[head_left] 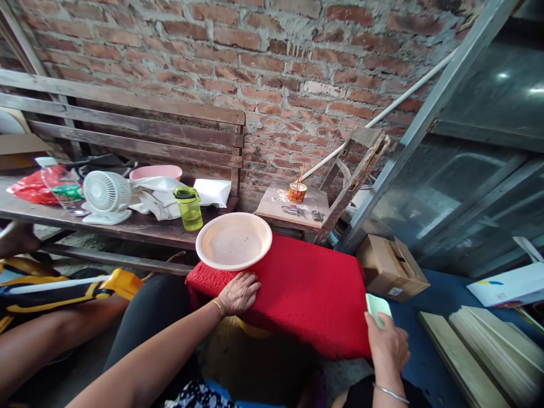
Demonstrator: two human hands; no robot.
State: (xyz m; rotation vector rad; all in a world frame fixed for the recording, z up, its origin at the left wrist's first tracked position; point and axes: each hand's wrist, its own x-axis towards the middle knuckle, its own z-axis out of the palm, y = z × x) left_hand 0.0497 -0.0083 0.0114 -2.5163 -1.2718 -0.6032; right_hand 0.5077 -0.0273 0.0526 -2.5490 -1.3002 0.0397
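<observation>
My left hand (240, 293) rests on the near edge of a red cloth (314, 289) that covers a low table, fingers laid on the cloth and nothing seen in them. Just beyond those fingers stands a round, cream-coloured basin (233, 242), with small dark specks on its bottom. At the table's right end, my right hand (389, 343) is closed on a pale green, flat rectangular object (378, 307). Part of that object is covered by the fingers, and its kind is not clear.
Behind the table are a wooden bench (140, 226) with a white fan (107, 195) and a green bottle (189, 208), and a chair (293, 198) bearing a small cup (297, 192) and padlocks. Right lies a cardboard box (391, 266). Another person's leg (59, 334) shows left.
</observation>
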